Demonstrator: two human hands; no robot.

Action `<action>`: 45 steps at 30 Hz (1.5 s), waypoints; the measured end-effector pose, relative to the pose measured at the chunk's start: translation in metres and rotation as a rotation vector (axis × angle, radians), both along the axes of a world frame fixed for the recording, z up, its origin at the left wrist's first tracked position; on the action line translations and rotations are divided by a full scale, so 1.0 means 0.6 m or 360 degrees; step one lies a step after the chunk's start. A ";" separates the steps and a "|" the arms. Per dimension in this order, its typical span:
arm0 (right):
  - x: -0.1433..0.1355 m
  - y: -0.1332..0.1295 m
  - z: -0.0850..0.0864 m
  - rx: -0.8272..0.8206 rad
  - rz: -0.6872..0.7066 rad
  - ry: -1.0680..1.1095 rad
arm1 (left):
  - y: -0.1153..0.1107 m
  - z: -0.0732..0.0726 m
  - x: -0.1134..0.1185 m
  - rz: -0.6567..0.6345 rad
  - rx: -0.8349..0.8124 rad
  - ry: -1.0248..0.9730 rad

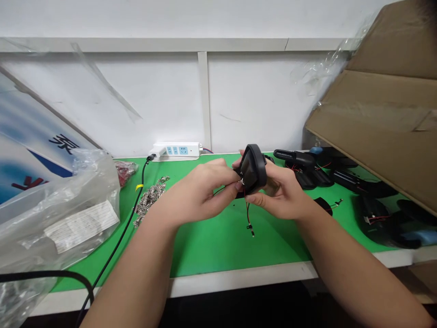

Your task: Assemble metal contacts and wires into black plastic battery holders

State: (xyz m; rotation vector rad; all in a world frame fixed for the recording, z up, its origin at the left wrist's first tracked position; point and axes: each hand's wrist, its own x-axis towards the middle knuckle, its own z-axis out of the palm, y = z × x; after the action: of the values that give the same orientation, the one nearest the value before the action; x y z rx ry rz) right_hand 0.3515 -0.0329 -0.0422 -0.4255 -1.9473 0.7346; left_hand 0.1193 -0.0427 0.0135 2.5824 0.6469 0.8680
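Observation:
My right hand is wrapped round a black plastic housing with a thick rounded rim, tilted up above the green mat. Thumb and finger of my left hand are pinched together at the housing's open side. A small shiny metal piece shows at those fingertips; its exact shape is too small to tell. From under the housing hangs a red and black wire pair ending in small metal terminals. A thin dark wire also runs by my left thumb.
Small metal parts lie heaped at left, beside a black cable plugged into a white power strip. A clear plastic bag covers the left side. Several black housings with wires lie at right under a leaning cardboard box.

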 end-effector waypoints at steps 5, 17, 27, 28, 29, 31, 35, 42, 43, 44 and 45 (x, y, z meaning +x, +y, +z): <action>0.002 0.000 0.015 0.0174 0.0108 -0.0076 | -0.002 0.003 -0.003 -0.0095 -0.0099 0.0016; 0.006 -0.003 0.024 0.0258 0.0205 -0.0103 | -0.007 -0.001 0.000 -0.0229 -0.0039 -0.0043; 0.001 -0.004 0.021 0.0358 0.0168 -0.0068 | -0.009 0.004 0.000 -0.0208 -0.0282 -0.0021; 0.001 -0.006 0.020 0.0358 0.0152 -0.0066 | -0.009 0.005 0.000 -0.0199 -0.0340 -0.0034; 0.000 -0.007 0.019 0.0345 0.0135 -0.0062 | -0.009 0.006 0.000 -0.0175 -0.0394 -0.0057; -0.001 -0.008 0.015 0.0303 0.0095 -0.0035 | -0.008 0.008 0.000 -0.0107 -0.0510 -0.0124; -0.002 -0.004 0.002 0.0237 0.0029 0.0027 | -0.003 0.010 -0.002 0.0041 -0.0717 -0.0238; -0.003 -0.002 -0.005 0.0262 -0.0067 0.0033 | 0.001 0.001 0.003 0.0072 -0.0921 -0.0221; -0.004 -0.002 -0.005 0.0265 -0.0074 0.0041 | 0.001 0.000 0.005 0.0051 -0.0976 -0.0233; -0.005 -0.003 -0.005 0.0275 -0.0081 0.0053 | 0.001 -0.001 0.006 0.0025 -0.1028 -0.0248; -0.006 -0.005 -0.004 0.0290 -0.0089 0.0062 | 0.001 -0.002 0.008 -0.0001 -0.1075 -0.0268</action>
State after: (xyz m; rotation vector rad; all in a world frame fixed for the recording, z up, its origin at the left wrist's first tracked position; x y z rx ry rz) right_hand 0.3481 -0.0357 -0.0447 -0.3500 -1.9378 0.5206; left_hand 0.1241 -0.0421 0.0122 1.8863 0.7340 0.6996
